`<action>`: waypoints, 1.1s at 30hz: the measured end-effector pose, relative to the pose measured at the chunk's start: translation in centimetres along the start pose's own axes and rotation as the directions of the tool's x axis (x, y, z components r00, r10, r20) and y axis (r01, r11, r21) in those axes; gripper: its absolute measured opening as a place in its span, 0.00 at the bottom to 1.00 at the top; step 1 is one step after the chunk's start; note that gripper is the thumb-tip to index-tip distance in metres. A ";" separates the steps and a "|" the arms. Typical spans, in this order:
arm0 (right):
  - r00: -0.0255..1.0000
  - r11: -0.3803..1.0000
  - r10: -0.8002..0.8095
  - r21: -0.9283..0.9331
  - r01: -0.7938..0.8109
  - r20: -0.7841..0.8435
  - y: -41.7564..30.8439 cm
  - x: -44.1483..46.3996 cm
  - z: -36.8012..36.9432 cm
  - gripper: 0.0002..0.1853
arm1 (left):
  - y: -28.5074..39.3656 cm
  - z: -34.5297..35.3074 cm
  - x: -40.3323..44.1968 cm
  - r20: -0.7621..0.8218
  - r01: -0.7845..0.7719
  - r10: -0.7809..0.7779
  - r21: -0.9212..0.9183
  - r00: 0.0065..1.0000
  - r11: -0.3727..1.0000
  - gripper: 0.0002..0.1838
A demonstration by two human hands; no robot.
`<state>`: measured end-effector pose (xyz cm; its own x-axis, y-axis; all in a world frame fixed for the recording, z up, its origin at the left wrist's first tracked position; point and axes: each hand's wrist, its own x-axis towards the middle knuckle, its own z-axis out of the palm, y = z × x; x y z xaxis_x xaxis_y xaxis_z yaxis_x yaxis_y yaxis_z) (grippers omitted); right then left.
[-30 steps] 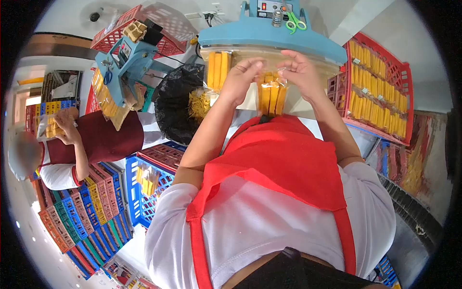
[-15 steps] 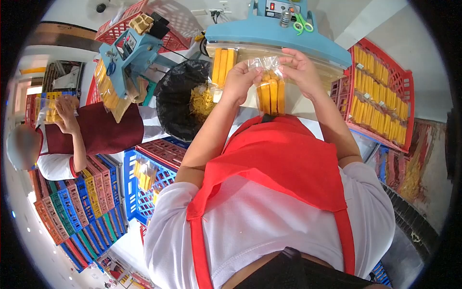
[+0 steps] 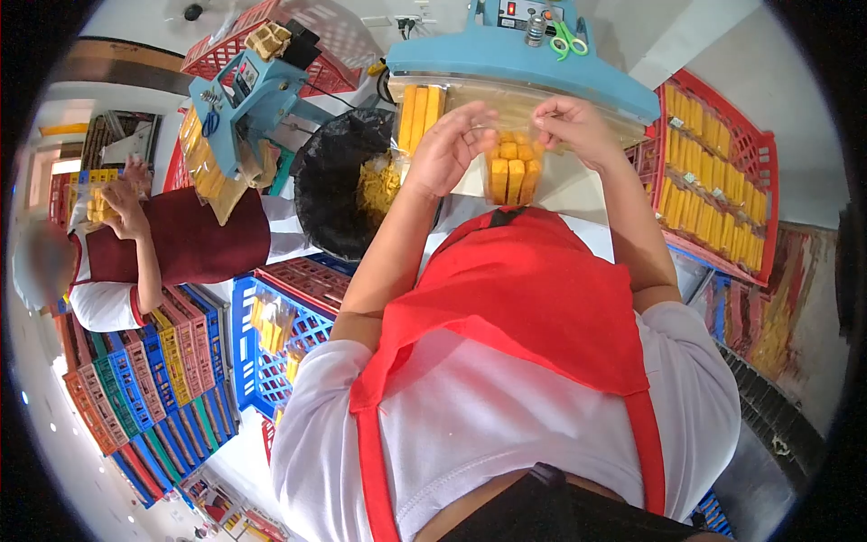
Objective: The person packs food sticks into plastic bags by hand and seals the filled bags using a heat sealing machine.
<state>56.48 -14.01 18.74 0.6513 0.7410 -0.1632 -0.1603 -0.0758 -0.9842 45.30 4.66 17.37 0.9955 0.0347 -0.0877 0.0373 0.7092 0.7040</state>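
A clear bag of yellow sticks (image 3: 513, 173) stands between my hands, at the front edge of the blue sealing machine (image 3: 524, 68). My left hand (image 3: 454, 147) is at the bag's upper left, fingers apart and curved, with nothing seen in it. On the upper right, my right hand (image 3: 578, 131) has thumb and index finger pinched near the bag's top; whether they grip the clear film cannot be made out. A second bag of yellow sticks (image 3: 418, 119) lies left of my left hand, against the machine.
A red crate (image 3: 768, 199) with several filled bags is at the right. Black-lined bin (image 3: 316, 194) with yellow scraps, a second sealing machine (image 3: 248, 104) and a blue crate (image 3: 248, 361) lie left. A co-worker (image 3: 108, 303) holds a bag at far left. Green scissors (image 3: 567, 41) rest on the machine.
My left hand has come off the bag's top and opened. My right hand has shifted slightly right. The bag's pieces now show more fully. The view has moved slightly since the earliest frame.
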 end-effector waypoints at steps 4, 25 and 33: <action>0.999 1.000 -0.011 0.005 0.011 0.030 -0.4 -0.4 0.9 0.04 | -0.5 0.2 0.2 -0.070 0.077 -0.050 0.464 0.996 0.882 0.16; 0.965 0.977 -0.137 0.131 0.169 -0.224 0.8 -0.7 1.5 0.23 | -1.7 1.8 1.5 -0.310 0.023 0.077 0.308 0.948 0.951 0.10; 0.937 0.962 -0.072 0.225 0.156 -0.342 1.3 -0.3 1.7 0.20 | -2.2 1.0 1.0 -0.237 0.019 0.099 0.451 0.966 0.893 0.12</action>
<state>54.76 -13.20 17.60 0.8756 0.4713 -0.1063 -0.2197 0.1924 -0.9564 46.35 2.45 16.48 0.9452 0.2710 -0.1823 0.0914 0.3163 0.9442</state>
